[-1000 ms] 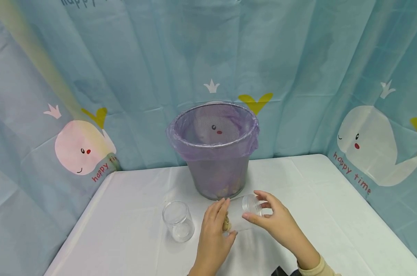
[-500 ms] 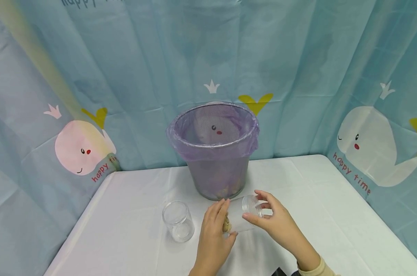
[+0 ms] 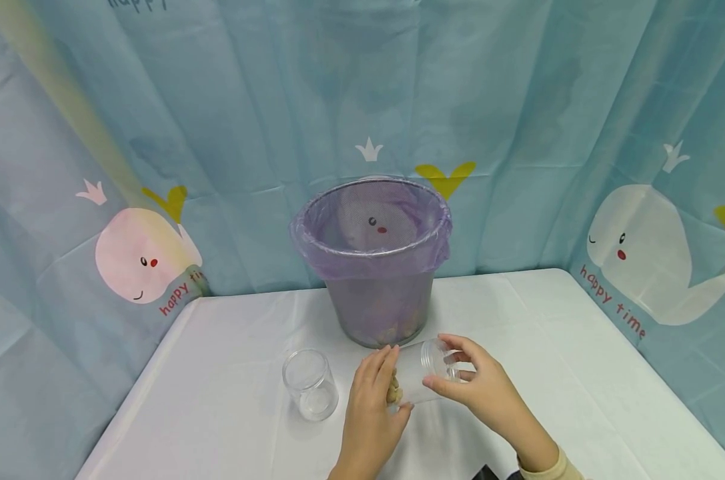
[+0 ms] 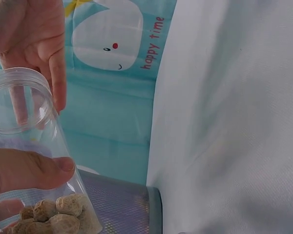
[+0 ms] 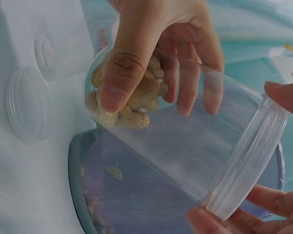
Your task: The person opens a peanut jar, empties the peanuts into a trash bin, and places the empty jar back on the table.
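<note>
In the head view a clear jar (image 3: 411, 378) is held tilted nearly on its side above the table, in front of the bin. My left hand (image 3: 371, 410) grips its bottom end, thumb on the near side. Several unshelled peanuts (image 5: 136, 105) lie in that end, partly hidden by the fingers. At the other end my right hand (image 3: 482, 383) has thumb and fingers around the clear ridged lid (image 5: 246, 161). A second clear jar (image 3: 310, 385) stands upright on the table, left of my left hand; nothing shows inside it.
Behind the hands stands a mesh bin (image 3: 383, 300) with a purple bag (image 3: 368, 263) over its rim. The table has a white cloth (image 3: 218, 400). A blue curtain (image 3: 266, 133) printed with whales hangs around the back and sides.
The right hand's fingers have shifted slightly around the lid end. The held jar, the left hand, the second jar and the bin have hardly moved.
</note>
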### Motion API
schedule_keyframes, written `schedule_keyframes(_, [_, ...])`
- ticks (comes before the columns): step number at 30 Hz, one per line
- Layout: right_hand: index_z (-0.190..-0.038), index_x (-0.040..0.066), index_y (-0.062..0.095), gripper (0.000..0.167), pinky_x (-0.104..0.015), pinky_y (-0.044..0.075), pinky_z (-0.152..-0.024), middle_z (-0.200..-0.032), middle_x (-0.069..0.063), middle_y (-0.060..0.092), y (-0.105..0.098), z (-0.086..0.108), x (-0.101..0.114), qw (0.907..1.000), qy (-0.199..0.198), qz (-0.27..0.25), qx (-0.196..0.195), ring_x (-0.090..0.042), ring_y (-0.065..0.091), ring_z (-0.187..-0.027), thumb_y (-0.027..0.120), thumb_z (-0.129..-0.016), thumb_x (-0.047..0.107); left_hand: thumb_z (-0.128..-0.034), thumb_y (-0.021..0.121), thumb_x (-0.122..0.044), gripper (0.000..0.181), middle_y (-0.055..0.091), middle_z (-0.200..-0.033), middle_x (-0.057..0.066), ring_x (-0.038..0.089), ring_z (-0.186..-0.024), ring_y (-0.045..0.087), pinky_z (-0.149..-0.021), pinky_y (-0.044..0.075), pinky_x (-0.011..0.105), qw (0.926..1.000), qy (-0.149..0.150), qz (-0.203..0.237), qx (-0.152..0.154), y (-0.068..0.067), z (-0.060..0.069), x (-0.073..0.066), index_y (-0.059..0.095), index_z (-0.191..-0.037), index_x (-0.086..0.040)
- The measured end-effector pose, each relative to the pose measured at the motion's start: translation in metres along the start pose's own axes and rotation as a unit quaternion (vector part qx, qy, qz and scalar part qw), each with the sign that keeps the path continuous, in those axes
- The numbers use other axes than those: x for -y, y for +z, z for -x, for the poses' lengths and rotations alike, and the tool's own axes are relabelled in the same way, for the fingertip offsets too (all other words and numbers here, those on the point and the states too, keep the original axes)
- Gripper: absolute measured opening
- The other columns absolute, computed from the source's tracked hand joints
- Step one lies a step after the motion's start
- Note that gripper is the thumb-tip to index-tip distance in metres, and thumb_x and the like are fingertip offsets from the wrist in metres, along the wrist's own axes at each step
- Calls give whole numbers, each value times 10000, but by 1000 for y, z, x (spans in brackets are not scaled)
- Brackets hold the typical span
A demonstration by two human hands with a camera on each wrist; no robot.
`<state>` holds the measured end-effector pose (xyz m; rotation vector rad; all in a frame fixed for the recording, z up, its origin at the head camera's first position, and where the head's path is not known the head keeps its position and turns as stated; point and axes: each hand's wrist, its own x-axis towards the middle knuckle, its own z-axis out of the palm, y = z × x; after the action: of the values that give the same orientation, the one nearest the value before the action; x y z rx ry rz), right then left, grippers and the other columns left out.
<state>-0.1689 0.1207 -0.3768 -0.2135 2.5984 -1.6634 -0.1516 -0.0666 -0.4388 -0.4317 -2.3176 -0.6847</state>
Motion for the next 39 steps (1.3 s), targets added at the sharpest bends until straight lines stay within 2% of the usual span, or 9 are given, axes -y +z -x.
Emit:
schedule_keyframes(6, [-1434,134,493,740,-371,598,-811,-1385,-115,562,0,0,0,9996,259,111,-42,-267,585,-1173,807,-816,393,-468,987,-42,1099,570,-1370,51,247,-1246,544,-1002,546,421,10000,18,4,-56,-1,-1,0,493,-1444,-152])
schedule_keyframes(14, [-1383,108,548,711,-348,566,-973,-1388,-92,568,-1,0,-1,9999,-62,-139,12,-237,555,-1196,846,-780,339,-498,984,-67,1052,568,-1379,59,253,-1263,538,-1026,541,428,9999,-107,92,94,-1,1,0,508,-1433,-142])
schedule_keyframes(19, [-1423,117,499,740,-424,551,-1001,-1418,-108,532,-1,0,-1,9999,-92,-125,73,-272,534,-1231,831,-799,337,-497,984,-65,1043,573,-1374,71,267,-1264,541,-1027,540,437,9998,-114,123,99,-1,1,0,516,-1426,-134])
schedule_keyframes(22, [-1436,149,484,725,-445,550,-992,-1413,-98,533,0,-1,-1,9999,88,-67,25,-271,536,-1233,807,-823,360,-496,984,-63,1049,572,-1376,70,265,-1265,541,-1029,540,435,9998,-95,131,101,-1,1,0,512,-1430,-136])
schedule_keyframes(26, [-1407,149,529,678,-375,577,-918,-1371,-86,582,0,0,-1,9997,235,-4,-45,-243,569,-1183,798,-828,379,-501,982,-63,1058,567,-1382,61,255,-1269,536,-1032,538,427,9998,-99,147,128,-1,1,0,503,-1441,-150])
schedule_keyframes(31, [-1388,132,558,677,-308,574,-897,-1358,-77,597,-1,1,-2,9999,96,-60,-14,-216,576,-1163,814,-812,378,-501,984,-66,1062,567,-1386,54,249,-1269,536,-1030,540,419,9998,-102,126,123,-1,2,0,502,-1442,-158])
schedule_keyframes(36, [-1431,142,503,723,-380,570,-933,-1414,-95,545,0,0,-2,9999,96,-105,51,-253,550,-1208,811,-816,363,-503,982,-63,1059,574,-1380,65,249,-1271,535,-1031,540,419,9998,-90,146,115,-1,1,0,502,-1442,-156])
schedule_keyframes(39, [-1447,169,473,744,-372,578,-869,-1413,-103,532,2,0,-1,9996,285,-8,-2,-273,546,-1203,804,-818,389,-505,981,-62,1056,577,-1377,71,257,-1271,537,-1028,541,429,9998,-81,160,108,-1,1,0,502,-1442,-156])
